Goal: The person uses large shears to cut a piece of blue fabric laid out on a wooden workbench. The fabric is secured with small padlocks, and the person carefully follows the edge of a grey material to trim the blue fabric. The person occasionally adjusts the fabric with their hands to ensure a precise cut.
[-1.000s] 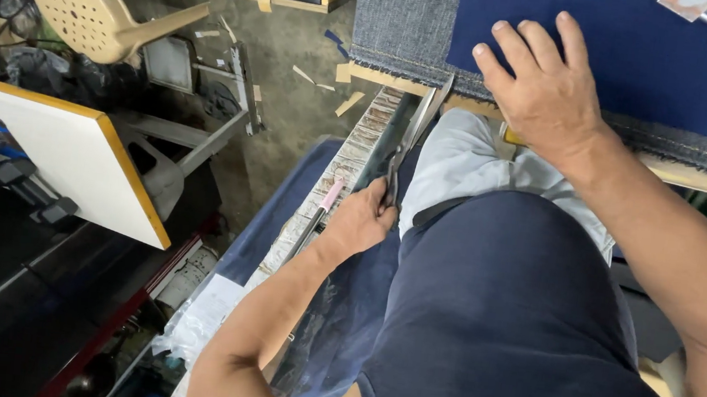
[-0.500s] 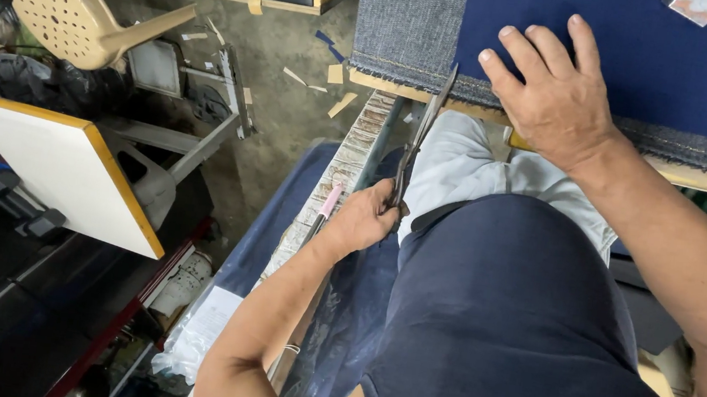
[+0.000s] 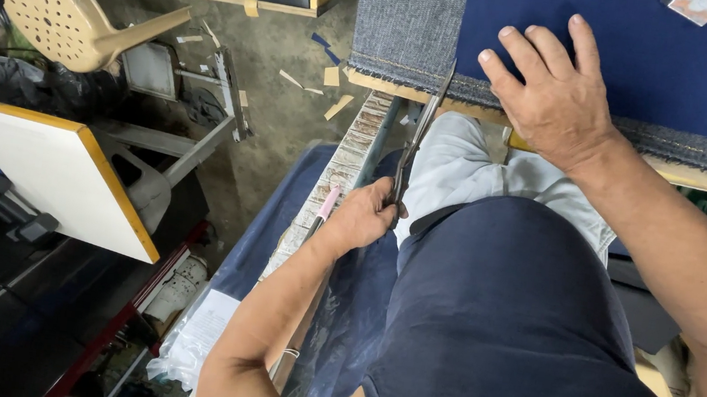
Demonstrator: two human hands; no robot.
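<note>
My left hand (image 3: pixel 366 217) grips the handles of long dark scissors (image 3: pixel 420 134) below the table edge. Their blades point up and reach the hem of a grey denim piece (image 3: pixel 407 25) that hangs over the wooden table edge (image 3: pixel 476 111). My right hand (image 3: pixel 557 93) lies flat, fingers spread, on dark blue fabric (image 3: pixel 647 67) and its grey denim border on the table. A pink pen-like stick (image 3: pixel 325 204) lies on a plank beside my left hand.
A beige plastic chair (image 3: pixel 58 6) lies tipped on the floor at the upper left. A white board with a yellow edge (image 3: pixel 50 171) juts out at the left. Wood scraps (image 3: pixel 331 78) litter the concrete floor. Blue cloth (image 3: pixel 281 217) hangs below the plank.
My left hand has raised the scissors so the blade tips now meet the denim hem. My right hand has stayed pressed on the fabric.
</note>
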